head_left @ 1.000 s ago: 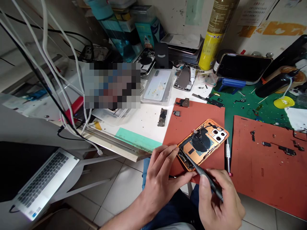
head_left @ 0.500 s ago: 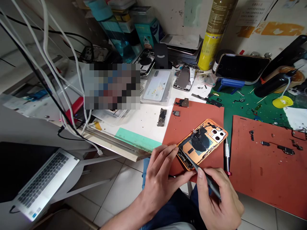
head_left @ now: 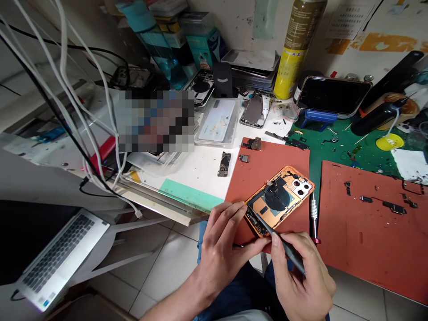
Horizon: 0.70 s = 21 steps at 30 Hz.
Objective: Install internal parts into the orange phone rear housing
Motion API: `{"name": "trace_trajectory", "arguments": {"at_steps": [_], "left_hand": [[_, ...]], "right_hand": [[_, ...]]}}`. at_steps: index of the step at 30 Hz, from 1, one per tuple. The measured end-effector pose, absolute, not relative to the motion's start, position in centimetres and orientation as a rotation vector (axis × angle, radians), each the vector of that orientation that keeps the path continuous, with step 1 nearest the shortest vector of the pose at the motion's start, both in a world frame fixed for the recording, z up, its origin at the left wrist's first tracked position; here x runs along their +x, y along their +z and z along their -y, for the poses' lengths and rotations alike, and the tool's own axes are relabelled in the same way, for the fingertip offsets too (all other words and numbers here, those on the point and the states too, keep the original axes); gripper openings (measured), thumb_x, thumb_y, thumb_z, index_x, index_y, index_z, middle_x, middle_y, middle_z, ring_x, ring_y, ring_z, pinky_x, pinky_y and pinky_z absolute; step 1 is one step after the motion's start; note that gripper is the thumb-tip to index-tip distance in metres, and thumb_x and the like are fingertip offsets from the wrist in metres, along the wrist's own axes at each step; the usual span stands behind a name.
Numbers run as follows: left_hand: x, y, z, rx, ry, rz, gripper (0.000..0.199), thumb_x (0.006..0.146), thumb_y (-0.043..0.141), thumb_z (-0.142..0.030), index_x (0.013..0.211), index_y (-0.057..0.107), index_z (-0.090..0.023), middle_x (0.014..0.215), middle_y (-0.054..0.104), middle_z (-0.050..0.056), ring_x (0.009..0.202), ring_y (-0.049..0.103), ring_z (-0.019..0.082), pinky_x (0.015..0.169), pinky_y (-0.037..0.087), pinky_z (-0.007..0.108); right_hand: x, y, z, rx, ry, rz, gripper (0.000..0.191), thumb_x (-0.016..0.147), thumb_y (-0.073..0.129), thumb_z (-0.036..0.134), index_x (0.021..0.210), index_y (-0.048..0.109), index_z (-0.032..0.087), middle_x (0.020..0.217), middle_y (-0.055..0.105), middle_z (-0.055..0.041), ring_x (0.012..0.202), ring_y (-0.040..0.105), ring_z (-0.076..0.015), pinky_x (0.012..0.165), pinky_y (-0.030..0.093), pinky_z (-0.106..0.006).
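An opened orange phone housing (head_left: 272,203) lies tilted on the left red mat (head_left: 234,187), its inner side up. Black parts and a round dark coil (head_left: 277,196) show inside it. My left hand (head_left: 224,240) grips the housing's lower end, with fingertips at the left corner and the thumb along the near edge. In my right hand (head_left: 302,272) is a black spudger (head_left: 290,252), pinched between thumb and fingers. Its tip reaches into the lower part of the housing; the exact contact point is too small to tell. A silver-handled screwdriver (head_left: 313,214) lies right beside the housing.
Small phone parts (head_left: 394,207) lie on the right red mat (head_left: 361,258). A circuit board (head_left: 224,164) and a boxed white phone (head_left: 216,120) sit on the white surface. A phone on a stand (head_left: 332,96) and a yellow can (head_left: 290,67) stand behind. White cables (head_left: 67,67) hang left.
The view has shifted slightly, moving the scene a little leftward in the picture. Both hands keep their hold, and the spudger stays at the housing's lower end.
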State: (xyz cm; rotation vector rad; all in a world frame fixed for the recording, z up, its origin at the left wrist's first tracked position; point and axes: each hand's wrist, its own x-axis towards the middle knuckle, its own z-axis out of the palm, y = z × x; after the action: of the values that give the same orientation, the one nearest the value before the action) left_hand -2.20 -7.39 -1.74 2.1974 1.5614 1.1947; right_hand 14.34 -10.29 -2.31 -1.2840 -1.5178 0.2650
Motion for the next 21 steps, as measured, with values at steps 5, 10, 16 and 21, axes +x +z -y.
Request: {"name": "trace_trajectory", "arguments": {"at_steps": [5, 10, 16, 21], "left_hand": [[-2.21, -1.71, 7.42, 2.212, 1.193, -1.561, 0.052, 0.093, 0.089, -0.034, 0.135, 0.065, -0.016, 0.127, 0.078, 0.014, 0.118, 0.068, 0.029, 0.102, 0.061, 0.046], [-2.28, -1.76, 7.32, 2.230, 1.202, -1.559, 0.052, 0.093, 0.088, -0.036, 0.135, 0.065, -0.016, 0.127, 0.078, 0.015, 0.118, 0.068, 0.029, 0.103, 0.061, 0.047], [-2.12, -1.78, 7.54, 2.168, 1.195, -1.611, 0.057, 0.093, 0.088, -0.037, 0.138, 0.061, -0.017, 0.124, 0.077, 0.013, 0.116, 0.071, 0.027, 0.102, 0.062, 0.043], [-2.03, -2.14, 7.91, 2.068, 1.235, -1.671, 0.067, 0.092, 0.089, -0.041, 0.144, 0.054, -0.019, 0.126, 0.074, 0.012, 0.117, 0.073, 0.025, 0.100, 0.063, 0.039]], "right_hand": [[14.33, -2.21, 10.20, -1.289, 0.253, 1.524, 0.027, 0.093, 0.077, -0.004, 0.113, 0.071, 0.013, 0.092, 0.073, -0.0044, 0.074, 0.069, -0.0150, 0.072, 0.059, -0.030], [14.34, -2.20, 10.12, -1.286, 0.242, 1.530, 0.027, 0.093, 0.077, -0.004, 0.113, 0.071, 0.013, 0.090, 0.073, -0.0039, 0.072, 0.068, -0.0147, 0.071, 0.058, -0.030], [14.31, -2.27, 10.08, -1.305, 0.219, 1.524, 0.026, 0.095, 0.077, 0.001, 0.115, 0.072, 0.018, 0.090, 0.075, -0.0031, 0.070, 0.070, -0.0167, 0.069, 0.060, -0.032], [14.38, -2.06, 9.78, -1.276, 0.245, 1.526, 0.026, 0.094, 0.076, -0.001, 0.114, 0.071, 0.015, 0.089, 0.075, -0.0032, 0.070, 0.070, -0.0159, 0.069, 0.060, -0.031]]}}
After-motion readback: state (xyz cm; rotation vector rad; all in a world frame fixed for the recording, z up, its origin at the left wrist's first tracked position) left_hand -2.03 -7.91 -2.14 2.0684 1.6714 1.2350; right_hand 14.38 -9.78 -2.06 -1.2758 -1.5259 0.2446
